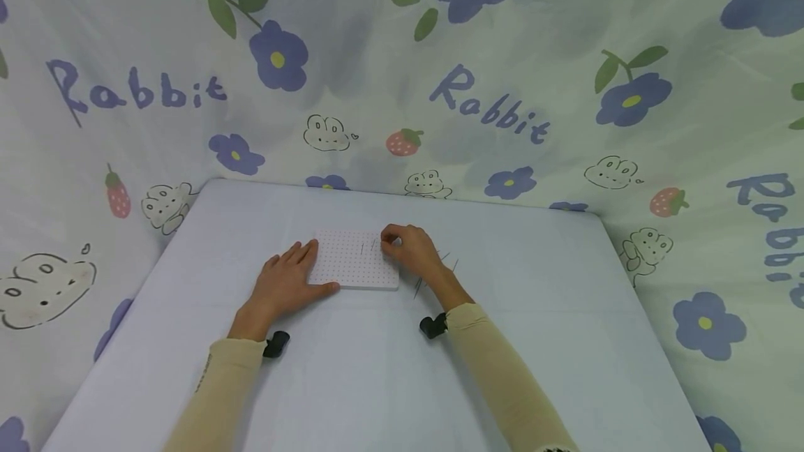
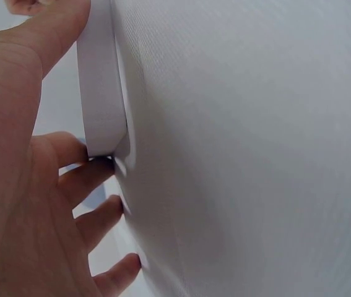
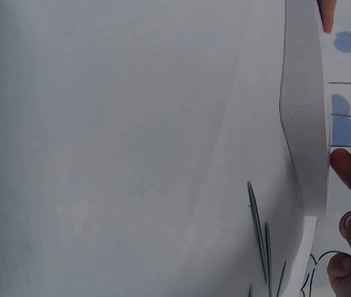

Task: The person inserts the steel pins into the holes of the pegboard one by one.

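A white pegboard (image 1: 345,267) with rows of small holes lies flat on the table. My left hand (image 1: 285,286) rests against it, fingers spread along its left side and thumb along the front edge. Two thin dark metal pins (image 1: 362,248) stand upright in the board. Close to its right side, my right hand (image 1: 411,250) pinches another thin pin (image 3: 341,146) between thumb and index finger, over the board beside the standing ones. In the right wrist view, the remaining fingers of that hand are bent.
Several loose metal pins (image 3: 259,232) lie on the table right of the board, partly under my right forearm. A white cloth (image 1: 352,375) covers the tabletop. Behind it hangs a curtain (image 1: 370,82) printed with flowers and rabbits.
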`<control>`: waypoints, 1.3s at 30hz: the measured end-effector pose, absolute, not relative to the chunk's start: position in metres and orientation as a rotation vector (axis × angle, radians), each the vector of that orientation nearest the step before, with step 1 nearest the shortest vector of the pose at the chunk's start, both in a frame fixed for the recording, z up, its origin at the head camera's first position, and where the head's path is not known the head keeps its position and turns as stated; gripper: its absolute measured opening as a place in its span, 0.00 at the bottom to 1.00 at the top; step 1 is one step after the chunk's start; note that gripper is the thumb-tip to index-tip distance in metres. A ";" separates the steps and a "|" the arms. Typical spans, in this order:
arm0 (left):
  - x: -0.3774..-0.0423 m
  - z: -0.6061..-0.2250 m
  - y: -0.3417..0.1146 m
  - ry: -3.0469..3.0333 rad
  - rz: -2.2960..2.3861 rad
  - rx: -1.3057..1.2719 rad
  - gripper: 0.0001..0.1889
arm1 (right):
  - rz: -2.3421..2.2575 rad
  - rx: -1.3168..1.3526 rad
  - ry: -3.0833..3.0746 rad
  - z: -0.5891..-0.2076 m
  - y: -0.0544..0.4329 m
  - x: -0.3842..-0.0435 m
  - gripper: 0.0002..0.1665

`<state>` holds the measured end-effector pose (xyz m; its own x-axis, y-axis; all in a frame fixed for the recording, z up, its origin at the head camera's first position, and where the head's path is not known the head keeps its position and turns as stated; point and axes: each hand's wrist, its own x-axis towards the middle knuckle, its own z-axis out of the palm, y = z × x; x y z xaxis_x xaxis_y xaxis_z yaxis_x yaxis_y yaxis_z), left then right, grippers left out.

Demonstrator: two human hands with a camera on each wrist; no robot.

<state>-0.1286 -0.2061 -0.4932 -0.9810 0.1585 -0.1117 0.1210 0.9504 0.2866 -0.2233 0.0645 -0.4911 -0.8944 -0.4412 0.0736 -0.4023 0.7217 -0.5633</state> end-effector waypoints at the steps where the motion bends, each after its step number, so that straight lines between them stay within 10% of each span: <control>1: -0.129 -0.493 -0.206 2.972 0.418 0.214 0.59 | -0.910 -0.707 2.858 -0.492 0.065 -0.224 0.08; 39: -0.130 -0.493 -0.208 2.982 0.426 0.259 0.59 | -0.877 -0.565 2.843 -0.475 0.156 -0.211 0.09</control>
